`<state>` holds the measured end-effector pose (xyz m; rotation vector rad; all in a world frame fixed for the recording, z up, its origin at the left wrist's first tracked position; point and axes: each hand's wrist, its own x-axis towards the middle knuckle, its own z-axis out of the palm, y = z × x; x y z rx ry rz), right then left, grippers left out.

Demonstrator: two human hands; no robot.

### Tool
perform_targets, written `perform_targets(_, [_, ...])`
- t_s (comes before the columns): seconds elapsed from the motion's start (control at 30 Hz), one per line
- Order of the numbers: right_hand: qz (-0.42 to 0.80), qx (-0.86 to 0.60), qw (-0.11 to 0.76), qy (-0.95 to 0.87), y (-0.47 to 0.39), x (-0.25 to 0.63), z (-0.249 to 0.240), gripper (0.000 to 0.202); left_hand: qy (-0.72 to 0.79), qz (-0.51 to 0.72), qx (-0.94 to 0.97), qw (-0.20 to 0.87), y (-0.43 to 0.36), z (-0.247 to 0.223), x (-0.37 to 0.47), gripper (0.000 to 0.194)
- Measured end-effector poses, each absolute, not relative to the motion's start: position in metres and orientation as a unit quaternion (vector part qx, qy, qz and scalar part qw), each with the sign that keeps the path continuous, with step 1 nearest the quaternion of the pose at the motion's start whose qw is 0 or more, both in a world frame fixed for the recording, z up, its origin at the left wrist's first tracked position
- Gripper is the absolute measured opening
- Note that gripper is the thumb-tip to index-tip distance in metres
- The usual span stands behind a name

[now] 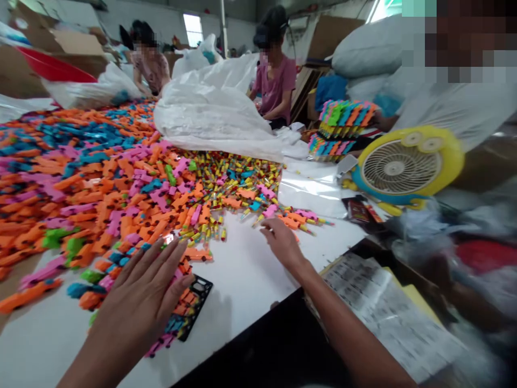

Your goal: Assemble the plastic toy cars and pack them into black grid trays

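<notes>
My left hand point(147, 293) lies flat, fingers stretched out, over a row of small plastic toy cars point(188, 307) in orange, blue and pink. A black holed strip point(201, 288) runs along the row's right side; the hand hides the rest. My right hand point(283, 245) is over the white tabletop with its fingers curled together. Whatever is in its fingertips, if anything, is too small to make out. Just beyond them lie orange and pink car-shaped pieces with pointed tips point(293, 221). A heap of small yellow-and-red pieces point(238, 178) lies farther back.
A big pile of orange, pink and blue toy cars point(100, 183) covers the left. A yellow fan point(412, 167) stands at right, near stacked rows of colourful pieces point(347, 118). Printed paper point(363, 291) lies below the table edge. Two people sit behind a white plastic sack point(210, 108).
</notes>
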<state>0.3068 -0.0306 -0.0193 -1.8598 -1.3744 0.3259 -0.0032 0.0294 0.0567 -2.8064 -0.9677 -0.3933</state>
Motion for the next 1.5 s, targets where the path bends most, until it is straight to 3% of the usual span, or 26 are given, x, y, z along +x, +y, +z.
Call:
perform_targets(0.13, [0.022, -0.826, 0.269, -0.495, -0.031, 0.365, -0.001, 0.02, -0.305, -0.152, -0.935, 0.098, 0.033, 0.053, -0.005, 0.064])
perform_targets(0.4, [-0.015, -0.804, 0.207, -0.558, 0.055, 0.353, 0.003, 0.015, -0.318, -0.149, -0.932, 0.09, 0.034, 0.053, -0.005, 0.062])
perform_targets(0.57, [-0.005, -0.798, 0.194, -0.571, 0.043, 0.343, 0.003, 0.019, -0.366, -0.114, -0.921, 0.067, 0.02, 0.063, 0.002, 0.064])
perform_targets(0.67, [0.121, -0.766, 0.269, -0.571, 0.012, 0.32, -0.006, 0.014, -0.39, -0.084, -0.915, 0.052, 0.015, 0.07, 0.008, 0.066])
perform_targets(0.73, [0.312, -0.687, 0.36, -0.549, -0.008, 0.292, -0.014, 0.012, -0.399, -0.068, -0.913, 0.045, 0.014, 0.074, 0.01, 0.068])
perform_targets(0.83, [0.56, -0.509, 0.452, -0.472, -0.025, 0.24, -0.029, 0.027, -0.399, -0.063, -0.914, 0.045, 0.013, 0.077, 0.011, 0.071])
perform_targets(0.97, [0.656, -0.385, 0.471, -0.446, -0.024, 0.193, -0.045, 0.042, -0.391, -0.076, -0.916, 0.046, 0.013, 0.077, 0.011, 0.071])
perform_targets(1.13, [0.599, -0.408, 0.43, -0.538, -0.019, 0.191, -0.056, 0.024, -0.398, -0.076, -0.913, 0.042, 0.011, 0.077, 0.012, 0.07])
perform_targets(1.27, [0.442, -0.437, 0.405, -0.671, -0.021, 0.194, -0.055, 0.007, -0.392, -0.089, -0.915, 0.038, 0.011, 0.075, 0.011, 0.069])
perform_targets(1.37, [0.311, -0.45, 0.358, -0.757, -0.026, 0.188, -0.055, 0.014, -0.387, -0.093, -0.916, 0.041, 0.012, 0.074, 0.011, 0.068])
perform_targets(1.5, [0.283, -0.471, 0.316, -0.774, -0.027, 0.185, -0.052, 0.015, -0.383, -0.091, -0.918, 0.046, 0.013, 0.074, 0.011, 0.069])
